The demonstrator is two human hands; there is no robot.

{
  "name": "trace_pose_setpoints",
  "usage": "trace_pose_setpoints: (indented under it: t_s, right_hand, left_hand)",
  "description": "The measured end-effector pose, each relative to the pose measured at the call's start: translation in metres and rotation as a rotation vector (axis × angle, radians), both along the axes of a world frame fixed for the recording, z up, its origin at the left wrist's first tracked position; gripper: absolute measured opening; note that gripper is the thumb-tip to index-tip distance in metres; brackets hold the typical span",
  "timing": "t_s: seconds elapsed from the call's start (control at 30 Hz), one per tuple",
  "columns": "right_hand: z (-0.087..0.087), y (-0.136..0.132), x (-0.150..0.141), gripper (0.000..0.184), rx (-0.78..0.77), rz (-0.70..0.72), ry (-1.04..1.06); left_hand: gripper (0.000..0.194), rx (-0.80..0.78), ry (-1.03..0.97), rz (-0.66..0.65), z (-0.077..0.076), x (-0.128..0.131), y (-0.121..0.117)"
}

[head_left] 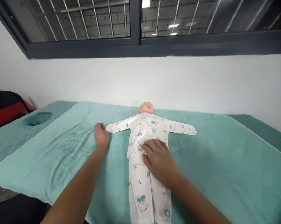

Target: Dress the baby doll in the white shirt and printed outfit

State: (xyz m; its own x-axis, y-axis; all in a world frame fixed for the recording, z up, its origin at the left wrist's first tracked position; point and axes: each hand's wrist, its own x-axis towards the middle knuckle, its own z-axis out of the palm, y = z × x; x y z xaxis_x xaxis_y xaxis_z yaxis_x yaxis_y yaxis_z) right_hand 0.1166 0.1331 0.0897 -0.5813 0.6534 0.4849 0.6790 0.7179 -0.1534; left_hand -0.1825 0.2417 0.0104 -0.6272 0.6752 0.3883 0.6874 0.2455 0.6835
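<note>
A baby doll [146, 108] lies on its back, its head near the wall. It is dressed in a white long-sleeved shirt [137, 130] with small teal and red prints and matching white trousers [140, 186]. Both sleeves are stretched out sideways. My left hand [101, 134] is closed at the cuff of the sleeve on the left, fingers curled round its end. Over the lower front of the shirt, near the hem, rests my right hand [158, 158], with its thumb apart from the loosely bent fingers. What lies under its palm is hidden.
A teal blanket [215, 161] covers the bed, wrinkled on the left. The padded bed surface has an oval hole [37, 119] at the left. Behind it rises a white wall [140, 79] below a dark-framed window [135, 51]. A red and black chair [8, 109] stands at the far left.
</note>
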Motion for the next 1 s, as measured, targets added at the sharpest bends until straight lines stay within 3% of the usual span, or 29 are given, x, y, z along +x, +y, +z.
trace_pose_setpoints:
  t_s: [0.2, 0.37, 0.5, 0.8, 0.87, 1.0]
  right_hand:
    - [-0.001, 0.01, -0.008, 0.028, 0.099, -0.032, -0.088]
    - [0.001, 0.007, 0.005, 0.018, 0.067, 0.011, 0.004]
    - [-0.005, -0.004, 0.011, 0.02, 0.0, 0.004, 0.034]
    - [-0.013, -0.065, 0.014, 0.027, -0.095, 0.017, 0.144]
    - [-0.022, -0.085, 0.022, 0.029, -0.066, 0.019, 0.111]
    - [-0.052, -0.115, 0.045, 0.05, -0.051, -0.067, 0.111]
  left_hand:
    - [0.035, 0.007, -0.039, -0.011, 0.001, 0.001, 0.0]
    - [0.03, 0.0, -0.061, -0.008, 0.001, 0.001, 0.0]
    - [0.027, -0.012, -0.071, -0.001, 0.001, 0.001, 0.0]
    - [0.031, -0.029, -0.099, -0.004, 0.003, 0.002, -0.001]
    - [0.03, -0.031, -0.104, -0.004, 0.002, 0.001, -0.001]
    - [0.029, -0.034, -0.111, -0.004, 0.003, 0.001, -0.001]
